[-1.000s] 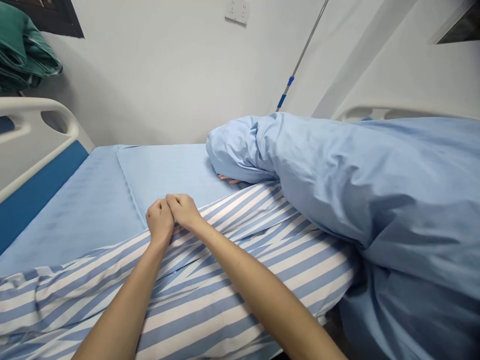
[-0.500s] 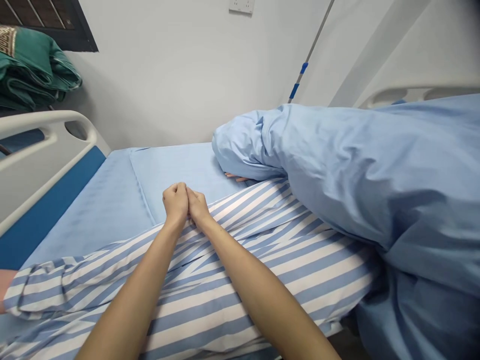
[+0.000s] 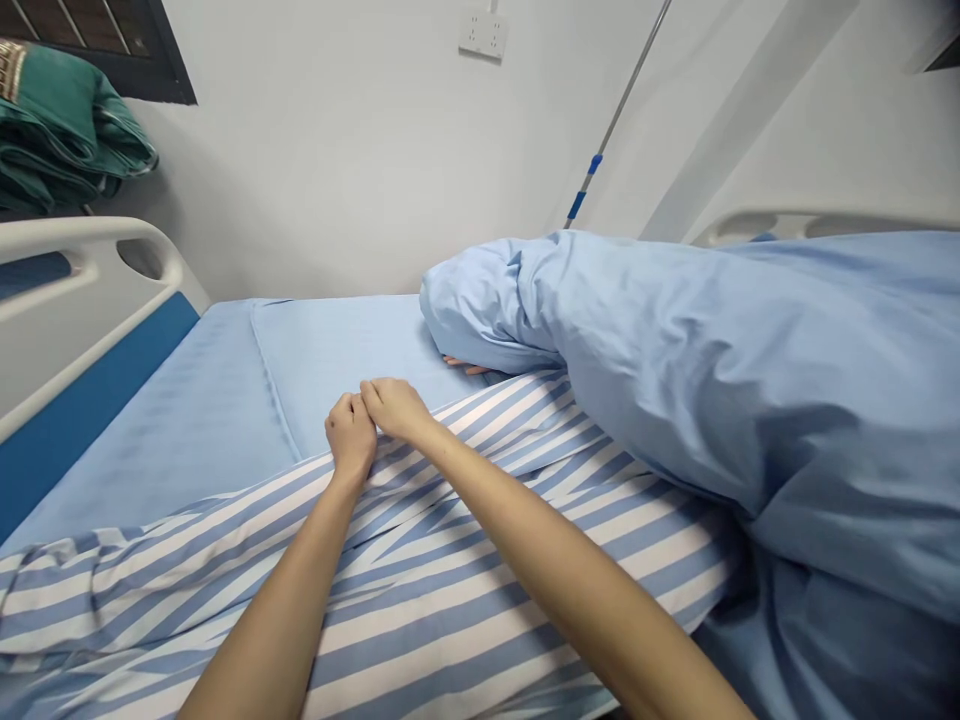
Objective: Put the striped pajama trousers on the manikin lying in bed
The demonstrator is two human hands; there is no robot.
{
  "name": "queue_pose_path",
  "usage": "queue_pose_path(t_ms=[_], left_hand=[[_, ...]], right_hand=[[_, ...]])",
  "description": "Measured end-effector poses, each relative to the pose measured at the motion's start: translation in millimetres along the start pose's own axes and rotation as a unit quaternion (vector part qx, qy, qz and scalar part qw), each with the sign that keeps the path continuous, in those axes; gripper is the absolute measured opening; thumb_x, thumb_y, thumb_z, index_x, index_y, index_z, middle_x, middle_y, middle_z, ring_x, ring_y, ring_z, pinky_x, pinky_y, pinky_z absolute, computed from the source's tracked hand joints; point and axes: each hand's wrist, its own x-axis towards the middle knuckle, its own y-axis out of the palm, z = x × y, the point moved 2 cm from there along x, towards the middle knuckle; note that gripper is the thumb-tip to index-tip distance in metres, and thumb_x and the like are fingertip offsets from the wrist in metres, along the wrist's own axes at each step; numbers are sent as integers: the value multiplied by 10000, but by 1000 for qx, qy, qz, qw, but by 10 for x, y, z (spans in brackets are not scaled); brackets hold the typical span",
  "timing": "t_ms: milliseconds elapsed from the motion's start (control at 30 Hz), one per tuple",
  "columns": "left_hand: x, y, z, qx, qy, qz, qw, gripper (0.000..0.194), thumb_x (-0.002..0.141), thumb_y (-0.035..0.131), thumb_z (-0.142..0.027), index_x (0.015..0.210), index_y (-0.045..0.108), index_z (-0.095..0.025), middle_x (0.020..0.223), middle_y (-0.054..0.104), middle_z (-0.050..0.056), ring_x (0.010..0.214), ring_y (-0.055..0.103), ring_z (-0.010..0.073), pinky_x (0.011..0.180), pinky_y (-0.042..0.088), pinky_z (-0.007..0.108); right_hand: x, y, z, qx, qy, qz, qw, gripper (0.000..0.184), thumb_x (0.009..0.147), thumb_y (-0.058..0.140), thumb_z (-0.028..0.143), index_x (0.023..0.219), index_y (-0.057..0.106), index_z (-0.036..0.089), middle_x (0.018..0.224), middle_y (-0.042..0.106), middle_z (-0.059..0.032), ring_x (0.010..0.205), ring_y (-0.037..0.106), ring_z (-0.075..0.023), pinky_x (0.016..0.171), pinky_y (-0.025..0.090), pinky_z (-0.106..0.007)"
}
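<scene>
My left hand (image 3: 351,436) is curled into a fist, low against the far side of a leg in blue-and-white striped trousers (image 3: 480,620). Beside it, touching, my right hand (image 3: 396,408) is also closed, its knuckles slightly higher. No object shows in either fist; the undersides of the fingers are hidden. The legs belong to a person lying on the bed, mostly covered by a light blue quilt (image 3: 675,340). Fingertips of that person's hand (image 3: 465,366) peek out below the quilt's edge.
A light blue sheet (image 3: 337,340) covers the mattress. At left stands a white-and-blue bed end board (image 3: 90,330), with folded green cloth (image 3: 67,130) behind it. A metal pole (image 3: 622,100) leans by the wall, near a socket plate (image 3: 482,34).
Both fists shift slightly against each other: half a second ago they were side by side and level, now the right one sits higher and overlaps the left. The view also tilts a little.
</scene>
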Motion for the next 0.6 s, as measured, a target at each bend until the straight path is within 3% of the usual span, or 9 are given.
queue_pose_path(t_ms=[67, 200, 367, 500, 600], left_hand=[[-12, 25, -16, 30, 21, 34, 999, 297, 784, 344, -270, 496, 329, -199, 484, 389, -43, 515, 329, 101, 531, 222, 251], [-46, 54, -36, 65, 54, 86, 993, 297, 764, 380, -302, 487, 364, -196, 476, 392, -47, 512, 328, 96, 528, 234, 245], [-22, 116, -158, -7, 3, 83, 997, 274, 712, 423, -318, 474, 370, -193, 449, 341, -55, 496, 323, 88, 496, 246, 235], [-9, 289, -425, -128, -51, 73, 988, 221, 665, 431, -295, 485, 343, -201, 455, 299, -61, 464, 286, 78, 451, 232, 232], [-66, 400, -480, -186, -66, 37, 980, 209, 661, 427, -287, 494, 332, -203, 464, 296, -64, 467, 288, 74, 449, 250, 226]], right_hand=[[-21, -83, -62, -34, -21, -9, 999, 346, 846, 358, 318, 551, 477, 182, 568, 520, -11, 585, 448, -124, 596, 308, -244], [-103, -102, -248, 46, -4, -55, 997, 395, 871, 303, 345, 537, 433, 180, 516, 436, 29, 537, 400, -97, 532, 281, -217], [-90, -86, -339, 178, 2, -87, 980, 406, 846, 339, 399, 506, 392, 184, 485, 385, 46, 515, 379, -90, 499, 277, -208], [-37, -123, -387, 329, 39, -108, 937, 364, 838, 342, 396, 539, 394, 195, 462, 357, 53, 474, 360, -92, 475, 293, -215], [-24, -140, -425, 379, 73, -119, 915, 328, 824, 360, 390, 556, 378, 201, 455, 320, 62, 449, 320, -87, 446, 278, -216]])
